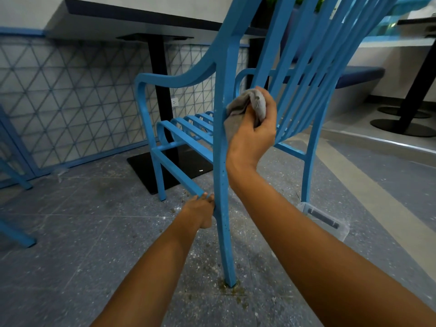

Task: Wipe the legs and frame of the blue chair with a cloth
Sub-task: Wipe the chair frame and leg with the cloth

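The chair (236, 114) is blue and fills the middle and top right of the frame. It stands on a grey floor (70, 244) by a black table post (160, 79). Its near back leg (223, 197) runs from the middle down to the bottom middle, where brown dirt (232, 289) lies around its foot.

The right hand (252, 135) is in the middle of the frame. It is closed around a grey cloth (245, 107) and presses it on the right side of that leg, just under the arm rest. The left hand (203, 211) is lower, a bit left of the middle. Its fingers curl around the leg where a side bar (177, 171) joins it, so it grips the leg to keep the chair from moving.

I think the step now is wiping this leg. To do it well, wrap the cloth all the way around the leg and slide it down slowly to the foot. Push firmly, since small dark spots dot the paint. The left hand is in the way, so it should move up or let go when the cloth gets near. The other legs look not yet done.
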